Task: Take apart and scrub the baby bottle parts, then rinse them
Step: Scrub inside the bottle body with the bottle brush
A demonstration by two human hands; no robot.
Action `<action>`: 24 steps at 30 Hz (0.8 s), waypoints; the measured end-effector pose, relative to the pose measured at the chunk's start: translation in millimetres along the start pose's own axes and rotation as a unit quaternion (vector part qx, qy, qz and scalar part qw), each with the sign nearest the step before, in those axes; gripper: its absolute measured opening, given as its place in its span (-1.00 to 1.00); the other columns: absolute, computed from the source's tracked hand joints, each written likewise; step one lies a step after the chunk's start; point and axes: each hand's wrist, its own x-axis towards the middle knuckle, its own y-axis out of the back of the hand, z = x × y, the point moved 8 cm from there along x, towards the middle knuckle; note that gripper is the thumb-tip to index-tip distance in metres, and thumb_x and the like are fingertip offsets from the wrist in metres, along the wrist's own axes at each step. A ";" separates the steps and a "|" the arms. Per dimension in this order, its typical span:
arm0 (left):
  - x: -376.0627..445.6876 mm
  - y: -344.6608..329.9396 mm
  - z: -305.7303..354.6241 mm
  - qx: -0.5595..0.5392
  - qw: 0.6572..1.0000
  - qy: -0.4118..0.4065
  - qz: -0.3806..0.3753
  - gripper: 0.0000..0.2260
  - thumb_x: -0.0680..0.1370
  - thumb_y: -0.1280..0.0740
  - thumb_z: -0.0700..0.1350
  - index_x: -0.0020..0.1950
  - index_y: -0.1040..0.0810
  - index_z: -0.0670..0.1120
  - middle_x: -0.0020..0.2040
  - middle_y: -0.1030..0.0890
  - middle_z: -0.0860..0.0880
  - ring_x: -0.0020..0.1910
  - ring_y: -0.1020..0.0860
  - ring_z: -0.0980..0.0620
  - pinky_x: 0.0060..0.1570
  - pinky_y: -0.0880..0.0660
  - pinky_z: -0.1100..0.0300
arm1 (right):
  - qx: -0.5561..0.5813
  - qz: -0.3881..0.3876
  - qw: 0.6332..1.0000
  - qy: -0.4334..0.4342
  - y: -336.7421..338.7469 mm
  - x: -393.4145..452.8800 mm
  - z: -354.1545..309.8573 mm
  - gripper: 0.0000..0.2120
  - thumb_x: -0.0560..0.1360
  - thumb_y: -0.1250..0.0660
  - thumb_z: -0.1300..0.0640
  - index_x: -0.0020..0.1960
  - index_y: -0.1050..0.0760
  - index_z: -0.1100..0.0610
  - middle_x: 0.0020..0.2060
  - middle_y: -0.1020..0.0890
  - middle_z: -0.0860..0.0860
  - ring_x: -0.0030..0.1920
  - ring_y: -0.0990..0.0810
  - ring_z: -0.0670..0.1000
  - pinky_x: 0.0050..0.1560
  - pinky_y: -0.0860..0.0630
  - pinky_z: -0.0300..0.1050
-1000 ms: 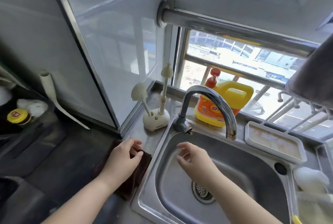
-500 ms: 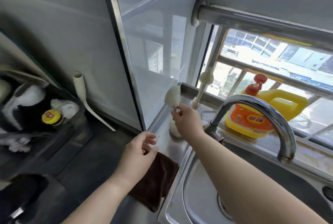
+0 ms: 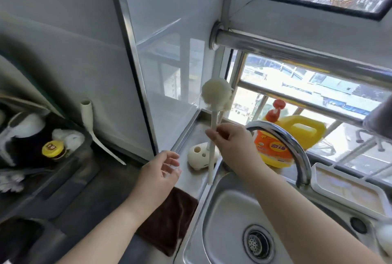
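My right hand [image 3: 230, 140] pinches the white stem of a bottle brush [image 3: 216, 95], held upright above the counter with its round bristle head on top and its lower end hanging free. A second, thinner brush shows just behind the first one's head. The cream brush holder [image 3: 199, 155] stands on the steel ledge below, one socket visibly bare. My left hand [image 3: 161, 173] hovers open, palm up, just left of the holder and above a dark brown cloth [image 3: 169, 219]. No baby bottle parts are in view.
A steel sink [image 3: 220, 219] with a drain strainer [image 3: 257, 241] lies at lower right under a curved faucet [image 3: 290, 147]. A yellow detergent jug [image 3: 290, 138] stands on the sill, a white tray [image 3: 347, 191] right of the faucet. A dark stove area with a yellow-capped jar [image 3: 53, 149] fills the left.
My right hand went from the sink to the holder and lifted the round-headed brush out of it. My left hand rose off the cloth and opened.
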 end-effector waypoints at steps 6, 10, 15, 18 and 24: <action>-1.9 -32.2 35.7 -0.013 0.998 -0.035 -0.046 -0.85 0.52 -0.36 -0.18 -0.01 -0.50 0.07 -0.08 -0.58 0.10 -0.12 -0.54 0.18 -0.16 -0.42 0.42 | 0.001 -0.068 0.994 -0.083 24.9 -92.4 49.7 -0.76 0.55 -0.27 0.04 -0.29 -0.42 0.05 -0.34 -0.57 -0.02 -0.37 -0.49 -0.16 -0.27 -0.47 -0.30; 2.8 -58.4 58.8 0.007 0.997 -0.052 -0.064 -0.82 0.52 -0.36 -0.17 -0.01 -0.49 0.11 -0.07 -0.58 0.13 -0.09 -0.55 0.16 -0.02 -0.53 0.18 | -0.027 -0.092 0.975 -0.200 48.6 -158.2 132.7 -0.73 0.54 -0.28 0.09 -0.31 -0.36 0.05 -0.48 -0.49 -0.06 -0.49 -0.44 -0.15 -0.34 -0.44 -0.21; 13.3 -86.6 82.8 -0.010 0.997 -0.050 -0.062 -0.86 0.52 -0.35 -0.11 -0.03 -0.50 0.14 -0.12 -0.58 0.14 -0.12 -0.55 0.14 -0.09 -0.53 0.15 | -0.038 -0.021 0.959 -0.282 99.4 -184.5 199.4 -0.74 0.54 -0.26 -0.01 -0.29 -0.46 0.05 -0.55 -0.49 -0.11 -0.51 -0.41 -0.17 -0.36 -0.40 -0.17; 18.3 -95.7 106.5 -0.038 0.996 -0.071 -0.042 -0.89 0.54 -0.33 -0.16 0.03 -0.52 0.02 -0.11 -0.57 0.09 -0.11 -0.54 0.12 -0.16 -0.45 0.28 | -0.039 -0.006 0.964 -0.262 126.0 -157.3 188.8 -0.78 0.56 -0.24 0.02 -0.16 -0.55 0.10 -0.49 -0.50 -0.07 -0.48 -0.44 -0.13 -0.37 -0.40 -0.20; 47.6 -95.2 165.2 -0.060 0.989 -0.135 -0.009 -0.89 0.54 -0.33 -0.15 0.04 -0.53 0.00 -0.11 -0.58 0.09 -0.12 -0.53 0.15 -0.13 -0.45 0.28 | 0.052 -0.013 0.967 -0.249 153.3 -85.6 145.3 -0.73 0.61 -0.16 0.13 -0.03 -0.55 0.29 -0.45 -0.48 0.05 -0.52 -0.38 -0.07 -0.52 -0.32 -0.29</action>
